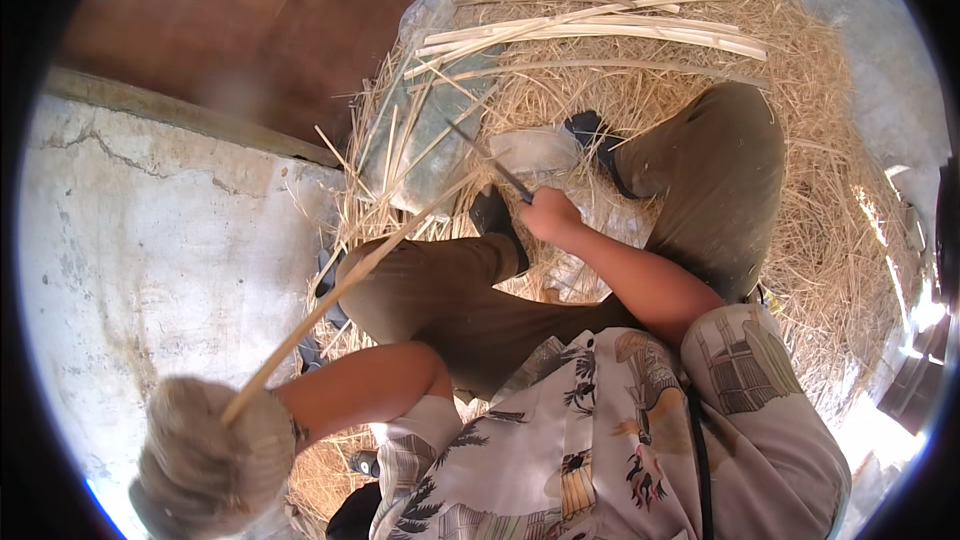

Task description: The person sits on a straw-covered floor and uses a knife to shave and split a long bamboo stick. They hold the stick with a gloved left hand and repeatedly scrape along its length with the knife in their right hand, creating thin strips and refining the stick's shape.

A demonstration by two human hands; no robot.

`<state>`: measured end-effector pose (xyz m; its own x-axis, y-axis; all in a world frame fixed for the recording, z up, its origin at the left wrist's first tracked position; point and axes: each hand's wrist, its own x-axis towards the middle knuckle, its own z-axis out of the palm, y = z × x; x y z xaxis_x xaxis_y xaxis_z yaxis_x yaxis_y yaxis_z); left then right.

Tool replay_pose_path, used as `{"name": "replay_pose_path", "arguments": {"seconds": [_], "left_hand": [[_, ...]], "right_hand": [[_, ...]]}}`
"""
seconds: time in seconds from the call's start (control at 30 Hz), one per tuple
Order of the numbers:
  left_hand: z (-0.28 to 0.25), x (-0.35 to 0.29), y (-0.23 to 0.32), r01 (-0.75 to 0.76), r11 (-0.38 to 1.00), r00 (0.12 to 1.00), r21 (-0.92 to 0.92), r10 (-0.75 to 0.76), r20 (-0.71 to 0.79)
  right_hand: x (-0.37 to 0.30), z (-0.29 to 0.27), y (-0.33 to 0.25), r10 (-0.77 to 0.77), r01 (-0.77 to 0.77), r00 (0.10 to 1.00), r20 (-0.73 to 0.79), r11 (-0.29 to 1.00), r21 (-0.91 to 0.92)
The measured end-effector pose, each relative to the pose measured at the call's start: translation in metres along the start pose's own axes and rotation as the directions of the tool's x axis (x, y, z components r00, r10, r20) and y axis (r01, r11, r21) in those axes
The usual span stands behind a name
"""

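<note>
My left hand (215, 455), in a pale knitted glove, is closed around one end of a long bamboo strip (330, 300) at the lower left. From there the strip slants up over my bent left knee, its far end near my feet. In my bare right hand (550, 217), closed around its dark handle, is a slim long-bladed knife (490, 158). The blade points up and left, just above the strip's far end. Whether blade and strip touch, I cannot tell.
Several pale split strips (600, 32) lie across a heap of straw-like shavings (810, 180) beyond my feet. A greenish stone or slab (425, 145) sits left of them under loose slivers. A cracked whitish wall (180, 240) stands on the left, beside a brown panel (270, 20).
</note>
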<state>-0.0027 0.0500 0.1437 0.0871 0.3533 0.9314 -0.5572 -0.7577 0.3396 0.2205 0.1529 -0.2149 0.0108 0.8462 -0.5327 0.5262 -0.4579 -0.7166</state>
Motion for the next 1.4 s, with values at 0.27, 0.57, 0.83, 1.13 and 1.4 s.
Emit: {"name": "replay_pose_path", "arguments": {"seconds": [0.27,0.57,0.83,1.13,1.4], "left_hand": [[0.003,-0.02,0.034,-0.095,0.994,0.994,0.052,0.098,-0.058],[0.002,-0.031,0.049,-0.144,0.986,0.985,0.087,0.151,-0.078],[0.007,-0.033,0.053,-0.158,0.98,0.981,0.121,0.17,-0.091],[0.007,-0.033,0.061,-0.209,0.972,0.972,0.109,0.219,-0.09],[0.005,-0.022,0.043,-0.26,0.95,0.955,0.171,0.279,-0.098]], "right_hand": [[-0.008,0.017,-0.01,-0.223,0.25,0.961,-0.165,0.954,0.166],[-0.022,0.008,-0.023,-0.521,0.581,0.782,-0.341,0.809,0.096],[0.03,0.001,0.017,-0.302,0.331,0.902,-0.308,0.942,0.048],[0.049,0.003,0.016,0.185,-0.085,0.982,-0.044,0.634,0.769],[0.064,0.015,0.037,0.462,-0.263,0.886,0.051,0.41,0.873]]}}
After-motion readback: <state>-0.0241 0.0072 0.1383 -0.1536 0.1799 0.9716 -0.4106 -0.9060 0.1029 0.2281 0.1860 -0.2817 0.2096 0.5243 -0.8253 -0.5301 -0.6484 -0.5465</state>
